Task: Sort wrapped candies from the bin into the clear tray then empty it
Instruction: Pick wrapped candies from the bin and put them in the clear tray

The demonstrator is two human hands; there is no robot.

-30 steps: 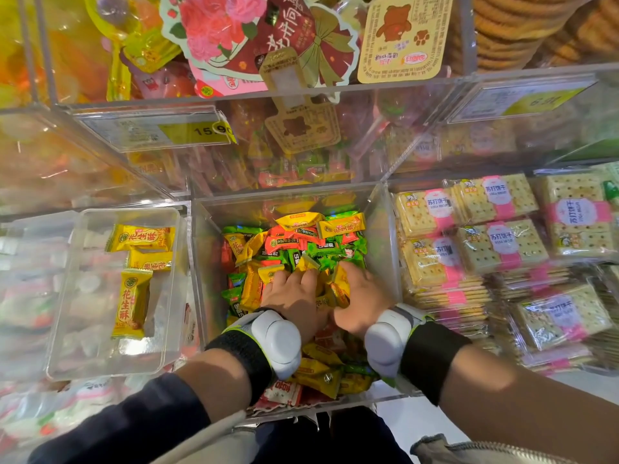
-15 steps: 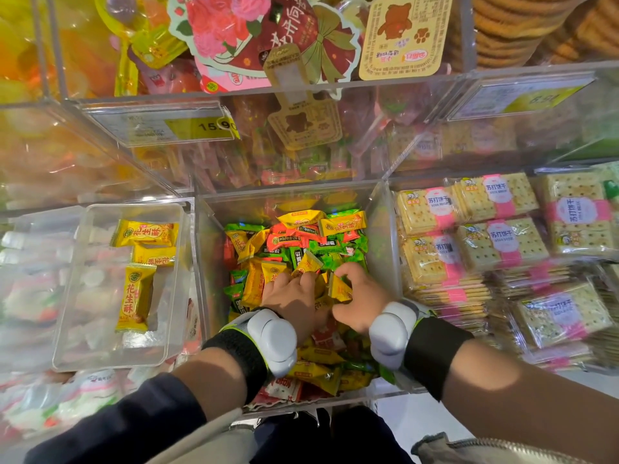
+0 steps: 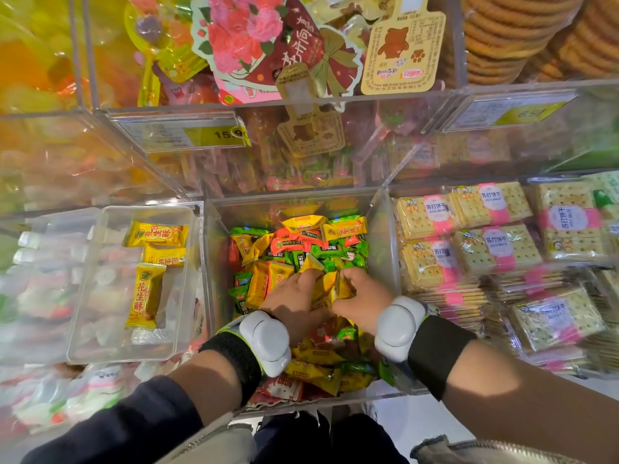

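A clear acrylic bin (image 3: 214, 262) in the middle holds a heap of wrapped candies (image 3: 301, 239) in yellow, green and red. Both my hands are down in that heap, side by side. My left hand (image 3: 294, 296) lies over yellow wrappers with its fingers curled into them. My right hand (image 3: 355, 296) pinches a yellow candy (image 3: 330, 284) between thumb and fingers. To the left stands the clear tray (image 3: 83, 296) with three yellow candies (image 3: 145, 296) in it.
Packs of soda crackers (image 3: 485, 249) fill the bin on the right. Above are a price label (image 3: 187, 133), gift sweets and stacked biscuits (image 3: 522, 35). Pale wrapped sweets (image 3: 40, 296) lie under and around the tray.
Both hands have stayed in the bin and worked closer together among the yellow candies. The tray's contents are unchanged. The camera has shifted slightly.
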